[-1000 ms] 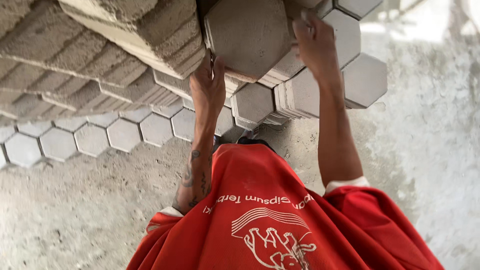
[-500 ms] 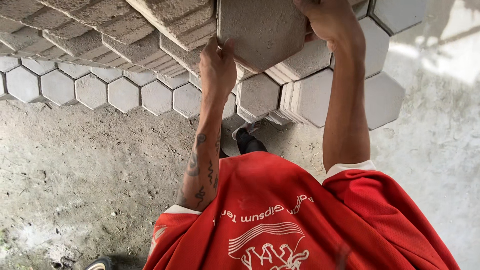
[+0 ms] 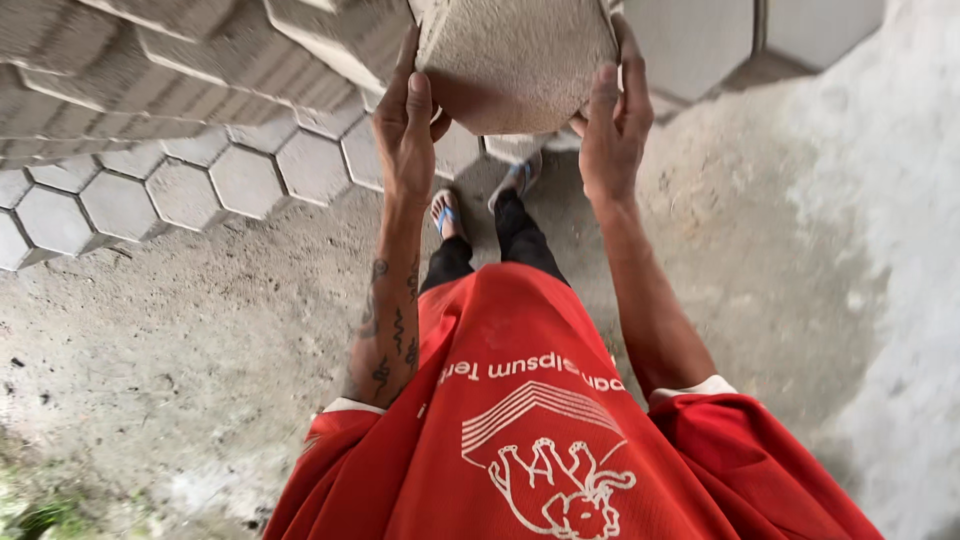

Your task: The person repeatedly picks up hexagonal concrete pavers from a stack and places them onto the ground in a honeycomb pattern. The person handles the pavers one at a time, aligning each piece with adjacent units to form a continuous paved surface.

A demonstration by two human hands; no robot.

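Both hands gripping one hexagonal paver block [image 3: 515, 60], lifted clear of the ground.

Left hand [image 3: 408, 130] is clamping its left edge, right hand [image 3: 612, 125] its right, fingers curling round the sides. Block is hanging above the sandalled feet [image 3: 447, 212], just beside the stacked pavers [image 3: 200, 70] and laid hexagon row [image 3: 180, 190].

Bare, gritty sand ground [image 3: 180, 340], pale and dusty toward the right edge. Directly on it, a laid field of grey hexagonal pavers [image 3: 180, 190], flat and edge to edge along the upper left, with more hexagonal blocks [image 3: 700, 40] at the top right. Also on the sand, two feet in blue-strapped sandals [image 3: 480, 200], just beside the pavers' edge.
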